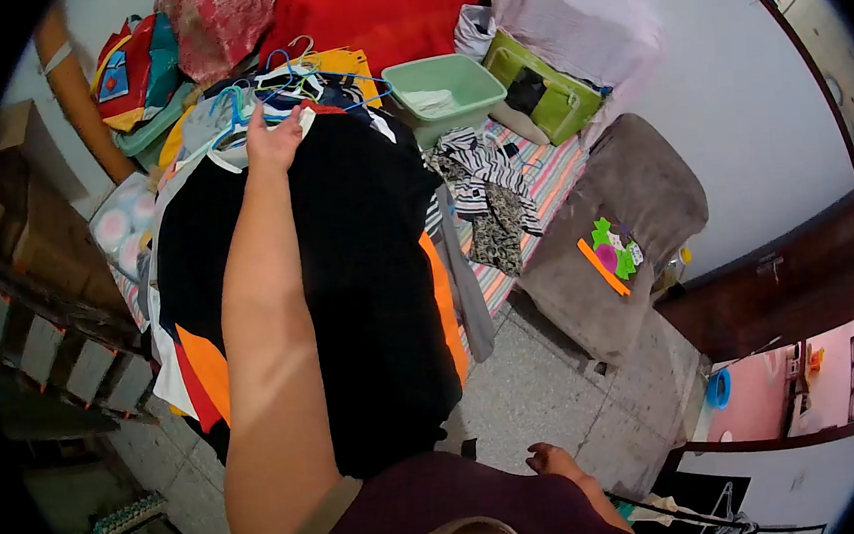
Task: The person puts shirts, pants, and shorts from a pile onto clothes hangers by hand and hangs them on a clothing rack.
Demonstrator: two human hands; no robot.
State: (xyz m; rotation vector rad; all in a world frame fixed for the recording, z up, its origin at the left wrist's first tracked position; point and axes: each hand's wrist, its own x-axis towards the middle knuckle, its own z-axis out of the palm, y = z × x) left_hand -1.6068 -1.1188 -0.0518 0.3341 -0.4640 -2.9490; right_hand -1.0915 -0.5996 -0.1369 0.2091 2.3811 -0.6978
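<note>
My left hand [275,141] reaches far forward over the collar of a black T-shirt [366,262]. Its fingers are apart, and I see nothing gripped in them. Blue hangers [234,103] rise beside the fingertips, at the neck of the shirt. The shirt lies spread on top of a pile of clothes, whose orange, white and red edges stick out at its sides. Low in the view, my right hand [557,461] hangs by my body over the floor, fingers loosely parted and holding nothing.
Behind the pile stands a green basin [443,90] beside a lime-green box [544,92]. A striped black-and-white garment [485,177] lies on the striped bed cover. To the right is a grey padded chair [615,237] with colourful cutouts on it. Cardboard boxes [53,236] are stacked at left.
</note>
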